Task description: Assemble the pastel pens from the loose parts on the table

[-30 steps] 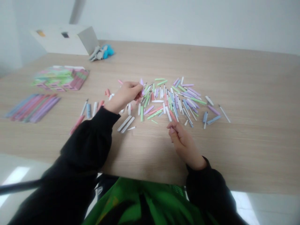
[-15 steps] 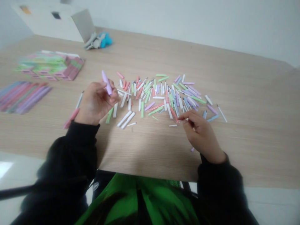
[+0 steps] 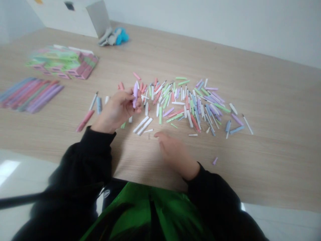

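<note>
My left hand (image 3: 119, 108) grips a light purple pen barrel (image 3: 135, 95) upright between thumb and fingers, at the left part of a spread of loose pen parts. My right hand (image 3: 175, 152) is over the table in front of that spread, its fingers drawn together and pointing left; anything between them is too small or blurred to make out. Close to its fingertips lies a thin white piece (image 3: 148, 131). Two white barrels (image 3: 142, 124) lie side by side between the hands. Pink, green, blue, purple and white parts, with slim white refills (image 3: 247, 124), are scattered beyond.
At the left are a row of coloured pens (image 3: 32, 95) and a stack of pink and green boxes (image 3: 65, 62). A white box (image 3: 97, 18) and a grey and blue crumpled bundle (image 3: 114, 36) are at the back. A small purple tip (image 3: 215, 161) lies near the front edge.
My right hand has moved left, away from the pink and white parts, toward my left hand. My left hand still holds the purple barrel, now lower and farther right. The view has shifted slightly.
</note>
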Demonstrator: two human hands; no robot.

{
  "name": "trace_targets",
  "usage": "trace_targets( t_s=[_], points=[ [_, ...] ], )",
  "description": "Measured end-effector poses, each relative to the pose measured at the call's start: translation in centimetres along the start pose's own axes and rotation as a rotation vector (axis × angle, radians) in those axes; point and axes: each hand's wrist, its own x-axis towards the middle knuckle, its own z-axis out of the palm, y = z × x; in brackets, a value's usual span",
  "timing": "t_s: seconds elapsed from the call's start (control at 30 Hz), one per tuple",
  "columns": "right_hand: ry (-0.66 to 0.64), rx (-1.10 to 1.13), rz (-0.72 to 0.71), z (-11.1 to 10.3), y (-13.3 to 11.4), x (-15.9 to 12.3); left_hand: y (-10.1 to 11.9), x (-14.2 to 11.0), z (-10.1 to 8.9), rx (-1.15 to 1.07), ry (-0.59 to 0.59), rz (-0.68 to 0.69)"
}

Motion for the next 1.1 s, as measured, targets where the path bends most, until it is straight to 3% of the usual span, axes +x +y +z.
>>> trace_targets(
  t_s=[0.2,0.47,0.63,0.8,1.1],
  points=[
    [0.029,-0.161,0.189,1.7,-2.6,2.4,-0.2,-0.7,1.2,-0.049,-0.041,-0.089],
    [0.079,-0.236,0.171,3.0,-2.0,2.6,-1.1,-0.9,1.0,0.115,-0.155,-0.111],
    [0.218,0.054,0.101,0.2,-0.3,2.5,-1.7,-0.9,0.9,0.216,-0.251,-0.173],
    [0.425,0.357,0.043,-3.4,0.9,2.1,-2.3,-1.2,1.5,0.498,-0.395,-0.210],
    [0.426,0.340,-0.087,-2.9,1.3,2.6,-3.2,-1.2,1.9,0.517,-0.402,-0.189]
  ],
)
